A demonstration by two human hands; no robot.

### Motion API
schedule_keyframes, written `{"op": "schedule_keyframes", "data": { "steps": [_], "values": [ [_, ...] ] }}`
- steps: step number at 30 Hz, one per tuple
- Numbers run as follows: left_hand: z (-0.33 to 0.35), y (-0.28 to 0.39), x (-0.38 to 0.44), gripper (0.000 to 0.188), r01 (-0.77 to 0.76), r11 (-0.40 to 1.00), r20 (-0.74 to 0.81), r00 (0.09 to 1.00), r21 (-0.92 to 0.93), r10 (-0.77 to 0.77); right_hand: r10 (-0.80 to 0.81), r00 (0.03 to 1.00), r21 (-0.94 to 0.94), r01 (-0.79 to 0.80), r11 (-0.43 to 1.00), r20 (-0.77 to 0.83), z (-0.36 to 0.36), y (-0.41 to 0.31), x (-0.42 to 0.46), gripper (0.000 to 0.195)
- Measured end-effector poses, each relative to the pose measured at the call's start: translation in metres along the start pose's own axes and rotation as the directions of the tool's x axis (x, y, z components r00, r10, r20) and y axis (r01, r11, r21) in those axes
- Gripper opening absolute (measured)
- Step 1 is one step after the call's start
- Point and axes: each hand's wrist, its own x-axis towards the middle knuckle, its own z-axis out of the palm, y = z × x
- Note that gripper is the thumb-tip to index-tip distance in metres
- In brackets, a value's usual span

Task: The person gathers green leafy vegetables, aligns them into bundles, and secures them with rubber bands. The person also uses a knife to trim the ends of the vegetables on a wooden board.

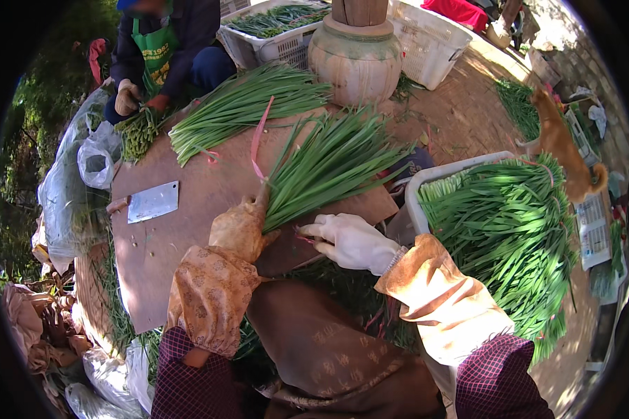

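My left hand [239, 228], in a tan glove, grips a loose bunch of green garlic chives [330, 167] near its base end. The leaves fan out up and to the right over a brown board [199, 251]. A pink tie strip [260, 133] rises from the fingers of that hand. To the right of the bunch is my right hand [354, 241], in a whitish glove, its fingertips pinched around a thin pink strand [304, 238]. Flat on the board's left part lies a cleaver [153, 202] with a wooden handle.
Beyond my bunch lies another chive pile [251, 107]. A co-worker's gloved hand [128, 97] is beside a bundle [139, 133]. At right stands a white crate [414, 201] heaped with tied chives [498, 235]. A stone pillar base [354, 60] and a brown dog [561, 146] are farther off.
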Motion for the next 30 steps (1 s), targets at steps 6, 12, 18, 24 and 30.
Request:
{"op": "schedule_keyframes", "data": {
  "steps": [6, 12, 18, 24, 30],
  "values": [
    [0.029, -0.004, -0.001, 0.088, -0.109, 0.991, -0.076, 0.99, 0.074, 0.115, 0.015, 0.999, 0.153, -0.007, 0.988, -0.052, -0.023, -0.013, 0.001, 0.028],
    [0.039, -0.024, -0.005, 0.075, -0.243, 0.968, -0.088, 0.965, 0.064, 0.248, -0.371, 0.846, -0.008, 0.398, 0.917, -0.382, -0.035, -0.036, 0.07, 0.02],
    [0.015, -0.002, 0.001, 0.074, -0.166, 0.986, -0.037, 0.986, -0.035, 0.165, -0.088, 0.969, -0.301, 0.015, 0.954, -0.229, -0.055, 0.031, 0.064, 0.032],
    [0.009, -0.01, 0.012, 0.085, -0.166, 0.981, 0.001, 0.986, -0.098, 0.167, 0.118, 0.8, -0.182, -0.273, 0.945, -0.589, -0.107, 0.098, -0.011, 0.046],
    [0.015, -0.004, 0.024, 0.087, -0.094, 0.995, -0.005, 0.996, -0.021, 0.094, -0.184, 0.933, -0.14, 0.147, 0.979, -0.31, -0.067, -0.01, 0.031, 0.073]
  ]
}}
